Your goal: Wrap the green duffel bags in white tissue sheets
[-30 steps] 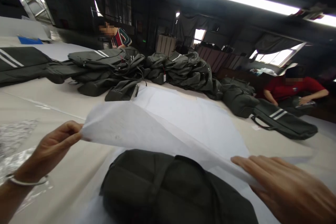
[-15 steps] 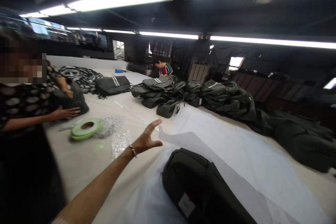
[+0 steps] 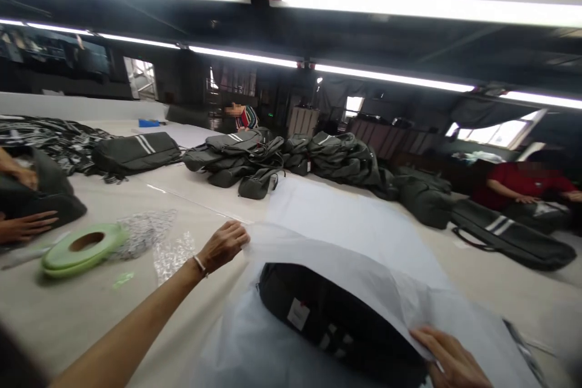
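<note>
A dark bag (image 3: 318, 315) with a white tag lies at the bottom centre, partly covered by a thin translucent white sheet (image 3: 354, 260). My left hand (image 3: 224, 246), with a bracelet at the wrist, pinches the sheet's left corner beyond the bag. At the lower right, my right hand (image 3: 448, 354) grips the sheet's near edge beside the bag's right end. More white sheets (image 3: 336, 209) lie flat on the table behind.
On the left are a green tape roll (image 3: 84, 248), clear crumpled plastic (image 3: 175, 254) and a person's hands on a dark bag (image 3: 40, 194). Piled dark bags (image 3: 236, 154) line the far side. A person in red (image 3: 527, 185) handles a bag at right.
My left hand has closed on the sheet's corner. My right hand has come into view holding the sheet, now raised and drawn over the bag. The view has turned right.
</note>
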Tool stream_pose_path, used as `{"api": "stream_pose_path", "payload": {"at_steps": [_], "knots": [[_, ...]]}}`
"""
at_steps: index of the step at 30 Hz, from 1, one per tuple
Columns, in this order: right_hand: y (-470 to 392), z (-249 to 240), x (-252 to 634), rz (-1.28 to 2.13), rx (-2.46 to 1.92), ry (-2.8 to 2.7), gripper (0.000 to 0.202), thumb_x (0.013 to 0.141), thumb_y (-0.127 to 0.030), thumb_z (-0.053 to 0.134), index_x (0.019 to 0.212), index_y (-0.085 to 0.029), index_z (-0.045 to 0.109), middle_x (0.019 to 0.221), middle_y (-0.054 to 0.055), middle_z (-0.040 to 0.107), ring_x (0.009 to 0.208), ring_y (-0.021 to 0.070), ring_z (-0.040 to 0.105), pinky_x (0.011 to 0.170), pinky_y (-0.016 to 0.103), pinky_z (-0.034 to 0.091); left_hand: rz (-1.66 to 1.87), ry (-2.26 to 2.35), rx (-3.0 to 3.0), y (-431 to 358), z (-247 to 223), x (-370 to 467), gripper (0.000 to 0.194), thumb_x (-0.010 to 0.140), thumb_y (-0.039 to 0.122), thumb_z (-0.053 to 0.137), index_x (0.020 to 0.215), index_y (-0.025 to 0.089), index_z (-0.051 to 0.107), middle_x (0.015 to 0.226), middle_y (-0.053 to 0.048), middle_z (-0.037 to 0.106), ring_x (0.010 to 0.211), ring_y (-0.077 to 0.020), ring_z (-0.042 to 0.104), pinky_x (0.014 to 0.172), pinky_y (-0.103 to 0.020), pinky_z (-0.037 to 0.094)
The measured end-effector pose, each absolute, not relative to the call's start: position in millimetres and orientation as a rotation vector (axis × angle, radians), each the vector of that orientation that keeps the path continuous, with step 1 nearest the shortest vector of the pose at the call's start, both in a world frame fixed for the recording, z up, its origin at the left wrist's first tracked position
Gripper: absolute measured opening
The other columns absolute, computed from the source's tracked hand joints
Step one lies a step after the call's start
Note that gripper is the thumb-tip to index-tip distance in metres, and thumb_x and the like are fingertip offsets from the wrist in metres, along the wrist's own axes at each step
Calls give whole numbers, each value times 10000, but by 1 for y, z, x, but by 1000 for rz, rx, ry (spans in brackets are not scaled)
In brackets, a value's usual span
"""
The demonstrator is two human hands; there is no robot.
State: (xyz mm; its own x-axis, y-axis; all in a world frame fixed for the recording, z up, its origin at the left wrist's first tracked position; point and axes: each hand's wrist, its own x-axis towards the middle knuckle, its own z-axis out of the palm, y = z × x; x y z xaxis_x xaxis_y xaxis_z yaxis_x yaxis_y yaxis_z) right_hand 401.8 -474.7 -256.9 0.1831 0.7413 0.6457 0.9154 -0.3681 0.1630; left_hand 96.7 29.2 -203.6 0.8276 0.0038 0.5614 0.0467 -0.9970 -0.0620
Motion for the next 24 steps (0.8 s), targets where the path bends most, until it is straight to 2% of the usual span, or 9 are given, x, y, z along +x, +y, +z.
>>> {"api": "stream_pose_path", "payload": {"at_steps": [6,9,11,14,16,18,19,21,24], "knots": [[-458,-266,363,-999,-2237,-1356,330,790,-140,532,1053,-286,670,927,6,708,837,197,680,734,321,548,-752,-162,-2993,27,-270,84,321,935,156,349,753,207,608,744,-44,623,755,-196,603,857,-357,490],[-449,-259,353,-993,-2260,-1301,247,845,-169,540,1026,-279,668,890,8,702,810,187,667,721,318,526,-690,-338,-3004,53,-272,84,239,819,100,418,772,210,624,743,-46,649,692,-206,637,709,-336,511],[-447,-254,348,-1004,-2271,-1299,214,869,-186,536,1006,-278,672,873,12,702,798,187,663,718,319,513,-668,-485,-2979,76,-253,93,241,782,102,423,810,191,645,758,-78,662,676,-242,652,643,-359,507],[-445,-248,343,-974,-2314,-1291,213,882,-176,526,998,-269,677,876,26,705,808,195,659,740,331,502,-710,-558,-2938,86,-200,134,299,875,215,406,1013,135,658,1013,-173,675,905,-324,658,780,-462,506],[-445,-248,340,-958,-2329,-1270,214,884,-165,524,996,-261,680,876,32,704,807,200,658,739,339,501,-829,-370,-2945,64,-161,180,381,926,328,446,1218,138,598,1303,-182,579,1221,-335,529,995,-484,415],[-444,-250,339,-955,-2320,-1256,219,885,-160,522,1007,-255,678,878,35,704,806,204,662,732,342,509,-894,-11,-2977,23,-135,229,452,954,394,466,1345,174,522,1465,-139,461,1399,-301,342,1134,-487,258],[-444,-251,339,-946,-2310,-1254,231,888,-160,515,1027,-255,673,888,36,704,812,205,665,735,342,518,-837,164,-3005,0,-129,250,497,961,429,468,1401,197,469,1513,-120,403,1432,-297,282,1154,-508,205],[-446,-253,339,-880,-2291,-1262,242,896,-191,513,1072,-265,663,928,40,707,844,214,673,750,343,541,-624,455,-3086,-45,-134,281,572,950,513,481,1450,245,407,1540,-96,362,1445,-307,255,1147,-537,199],[-455,-242,340,-641,-2214,-1303,209,888,-318,588,1078,-281,667,952,31,711,823,205,683,726,301,566,-319,729,-3147,-87,-171,293,636,911,603,495,1452,279,409,1517,-106,398,1407,-323,338,1115,-521,277]]}}
